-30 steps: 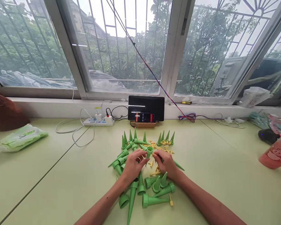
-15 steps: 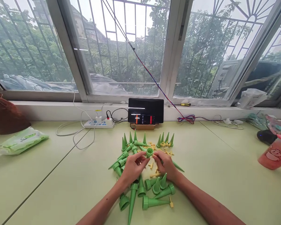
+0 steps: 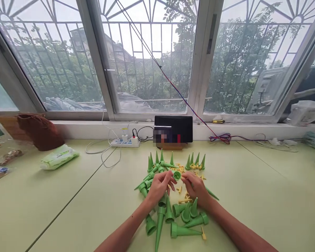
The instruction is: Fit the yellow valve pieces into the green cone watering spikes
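A green plastic plant-watering spike [image 3: 176, 175] is held up above the table, its round open end facing me. My left hand [image 3: 159, 187] is closed on it from the left, thumb and fingers pinching near the rim. My right hand [image 3: 196, 188] is closed at the spike's right side. Its fingertips pinch a small yellow valve piece, mostly hidden by the fingers. Beneath and between my hands lie loose yellow valve pieces [image 3: 179, 189]. More green spikes lie around my left wrist, and a spike with a yellow piece at its tip [image 3: 185, 231] lies nearer me.
Several green spikes stand point-up at the back left [image 3: 157, 158] and back right [image 3: 198, 161] of the pile. Behind them a black tablet [image 3: 173, 127] leans by the windowsill. A power strip [image 3: 124, 142] with cables and a green tissue pack [image 3: 60, 156] are to the left.
The view has swung left and up, so the scene sits farther right and lower. Both hands still hold the spike together, and its open end has turned more toward me.
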The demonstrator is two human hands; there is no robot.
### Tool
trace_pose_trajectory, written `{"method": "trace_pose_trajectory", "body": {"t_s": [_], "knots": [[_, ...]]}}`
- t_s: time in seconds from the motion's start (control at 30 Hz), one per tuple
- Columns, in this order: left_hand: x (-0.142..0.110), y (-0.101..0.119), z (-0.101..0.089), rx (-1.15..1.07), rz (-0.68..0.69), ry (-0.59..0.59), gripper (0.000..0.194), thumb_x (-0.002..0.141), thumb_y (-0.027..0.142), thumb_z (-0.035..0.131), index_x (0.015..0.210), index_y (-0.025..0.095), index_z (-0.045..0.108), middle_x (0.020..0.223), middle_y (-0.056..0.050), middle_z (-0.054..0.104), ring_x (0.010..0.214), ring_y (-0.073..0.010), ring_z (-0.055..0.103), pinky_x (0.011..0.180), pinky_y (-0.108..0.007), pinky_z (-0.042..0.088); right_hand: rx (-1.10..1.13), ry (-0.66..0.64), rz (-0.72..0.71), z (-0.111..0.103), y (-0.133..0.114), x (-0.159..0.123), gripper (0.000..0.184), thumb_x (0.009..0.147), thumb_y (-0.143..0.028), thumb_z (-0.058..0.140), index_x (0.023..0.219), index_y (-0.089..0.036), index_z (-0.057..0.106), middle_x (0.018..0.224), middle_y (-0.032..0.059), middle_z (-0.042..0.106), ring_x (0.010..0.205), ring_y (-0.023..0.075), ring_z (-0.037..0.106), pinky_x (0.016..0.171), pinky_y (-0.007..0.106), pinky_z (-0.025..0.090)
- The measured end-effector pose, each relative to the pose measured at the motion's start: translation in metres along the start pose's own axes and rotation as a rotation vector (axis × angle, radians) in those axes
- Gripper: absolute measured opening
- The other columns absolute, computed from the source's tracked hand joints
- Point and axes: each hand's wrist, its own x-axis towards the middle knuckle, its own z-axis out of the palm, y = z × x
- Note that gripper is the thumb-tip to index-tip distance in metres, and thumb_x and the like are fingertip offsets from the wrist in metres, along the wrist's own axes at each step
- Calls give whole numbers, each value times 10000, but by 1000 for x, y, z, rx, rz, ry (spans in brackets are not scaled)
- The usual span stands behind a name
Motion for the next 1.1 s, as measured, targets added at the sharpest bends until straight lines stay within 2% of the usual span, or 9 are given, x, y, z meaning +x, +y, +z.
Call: {"method": "trace_pose_trajectory", "body": {"t_s": [0.17, 0.33, 0.53, 0.9, 1.1], "knots": [[0, 1, 1, 26, 37, -36, 480, 890, 583, 537, 735, 134, 608, 720, -56, 676, 529, -132, 628, 378, -194, 438, -4, -3, -31, -2, 1, 0, 177, 997, -227, 454, 913, -209, 609, 779, 38, 629, 683, 170, 595, 622, 274, 483], [-2, 0, 2, 16, 57, -45, 410, 889, 535, 570, 886, 135, 661, 711, -24, 635, 532, -126, 632, 373, -184, 438, 9, 12, -41, -3, 2, 1, 165, 995, -221, 466, 912, -211, 608, 807, 40, 650, 699, 166, 610, 630, 267, 494], [-3, 1, 0, 40, 78, -66, 387, 885, 477, 600, 1095, 155, 645, 944, -71, 664, 576, -125, 661, 375, -176, 453, -10, 17, -13, -4, 3, 1, 170, 993, -240, 472, 912, -211, 618, 783, 34, 655, 677, 173, 614, 615, 271, 489], [-5, 4, -2, 84, 56, -83, 417, 876, 443, 621, 1196, 190, 537, 1269, -122, 575, 584, -106, 668, 378, -178, 443, -7, 14, 7, -3, 10, -1, 147, 989, -226, 485, 943, -208, 623, 842, 44, 681, 746, 178, 649, 661, 268, 497], [-3, 4, -1, 95, 8, -62, 390, 859, 455, 641, 1101, 154, 592, 913, -69, 680, 544, -114, 626, 352, -161, 362, -47, 3, 12, -5, 9, -3, 147, 987, -231, 488, 949, -204, 627, 844, 48, 693, 734, 183, 652, 657, 276, 497]]}}
